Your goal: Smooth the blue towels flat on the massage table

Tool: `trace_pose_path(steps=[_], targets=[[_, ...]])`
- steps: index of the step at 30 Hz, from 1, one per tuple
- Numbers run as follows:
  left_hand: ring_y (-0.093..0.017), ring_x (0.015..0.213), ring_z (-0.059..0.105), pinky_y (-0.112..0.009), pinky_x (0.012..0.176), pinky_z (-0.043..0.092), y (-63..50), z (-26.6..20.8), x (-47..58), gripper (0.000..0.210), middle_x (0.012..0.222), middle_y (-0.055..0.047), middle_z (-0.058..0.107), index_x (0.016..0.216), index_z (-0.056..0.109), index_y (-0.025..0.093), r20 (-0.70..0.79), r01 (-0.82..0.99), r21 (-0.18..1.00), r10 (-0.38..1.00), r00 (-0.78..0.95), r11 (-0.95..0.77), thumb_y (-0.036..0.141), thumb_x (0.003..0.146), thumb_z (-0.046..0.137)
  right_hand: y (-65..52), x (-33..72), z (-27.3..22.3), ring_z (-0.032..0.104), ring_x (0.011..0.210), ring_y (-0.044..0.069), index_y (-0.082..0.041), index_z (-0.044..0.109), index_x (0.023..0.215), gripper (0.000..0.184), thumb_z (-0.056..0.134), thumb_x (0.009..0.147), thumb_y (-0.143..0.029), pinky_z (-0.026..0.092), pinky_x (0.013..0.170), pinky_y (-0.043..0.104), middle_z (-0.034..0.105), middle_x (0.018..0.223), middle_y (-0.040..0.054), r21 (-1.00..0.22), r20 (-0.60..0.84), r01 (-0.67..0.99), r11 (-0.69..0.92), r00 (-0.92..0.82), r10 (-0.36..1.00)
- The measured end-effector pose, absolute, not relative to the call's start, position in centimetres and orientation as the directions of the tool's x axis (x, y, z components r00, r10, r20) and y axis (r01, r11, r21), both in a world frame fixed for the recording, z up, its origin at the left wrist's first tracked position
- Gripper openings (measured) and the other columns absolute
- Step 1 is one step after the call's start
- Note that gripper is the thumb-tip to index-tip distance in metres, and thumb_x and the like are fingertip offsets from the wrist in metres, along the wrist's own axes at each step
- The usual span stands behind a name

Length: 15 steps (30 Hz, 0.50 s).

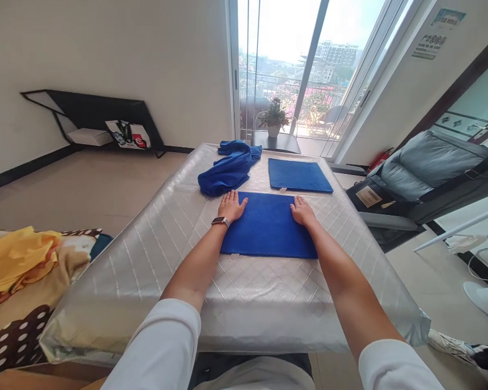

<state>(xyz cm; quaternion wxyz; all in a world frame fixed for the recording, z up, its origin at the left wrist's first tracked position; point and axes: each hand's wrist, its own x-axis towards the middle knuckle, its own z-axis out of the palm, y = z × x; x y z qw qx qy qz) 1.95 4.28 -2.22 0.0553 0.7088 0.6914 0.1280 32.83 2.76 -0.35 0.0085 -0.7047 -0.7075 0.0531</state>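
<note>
A blue cloth (270,227) lies flat as a rectangle in front of me, with a small white tag at its near edge. My left hand (230,207), a watch on its wrist, rests on the cloth's far left corner with the thumb spread out. On the opposite side, my right hand (303,210) presses the far right edge, fingers stretched forward. Neither hand grips anything. Beyond them, a second blue cloth (300,174) is laid out in a neat rectangle at the far right. A crumpled blue cloth (231,168) is heaped at the far left.
A silvery quilted cover (154,260) spans the table. A grey recliner (427,173) stands to the right, a potted plant (274,119) on a chair behind. Yellow fabric (16,260) lies at the left. Another person's shoe (451,344) shows at the lower right.
</note>
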Motion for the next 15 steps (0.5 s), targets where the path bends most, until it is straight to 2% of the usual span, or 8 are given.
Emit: trace_pose_path(steps=[6,10,15], targets=[[-0.027,0.157,0.025,-0.038,0.128,0.015,4.2,-2.3,2.0,0.084,0.168,-0.018,0.027,0.160,0.031,0.002,0.115,0.965,0.260,0.993,0.011,-0.041,0.062,0.102,0.018,0.2,32.6,-0.1,0.013,0.159,0.023,-0.003,0.023,0.163,0.065,0.021,0.107,-0.035,0.012,0.128,0.040,0.018,0.172,0.0135,-0.006,0.022,1.000,-0.016,0.016,1.000],[-0.027,0.156,0.026,-0.040,0.128,0.015,4.3,-2.7,1.9,0.084,0.168,-0.017,0.028,0.159,0.032,0.004,0.141,0.961,0.273,0.990,0.008,-0.047,0.063,0.102,0.018,-2.2,33.1,-0.7,0.017,0.158,0.024,-0.003,0.024,0.163,0.066,0.017,0.107,-0.040,0.016,0.128,0.040,0.020,0.171,0.0130,-0.047,-0.040,0.999,-0.002,0.000,0.999],[-0.027,0.156,0.026,-0.040,0.128,0.015,4.3,-2.9,1.9,0.083,0.168,-0.018,0.029,0.158,0.033,0.002,0.149,0.961,0.271,0.989,0.016,-0.057,0.062,0.103,0.019,-3.1,33.2,-1.0,0.012,0.159,0.022,-0.004,0.020,0.164,0.068,0.017,0.108,-0.043,0.015,0.128,0.039,0.016,0.172,0.0120,-0.094,-0.059,0.996,0.004,-0.009,0.998]])
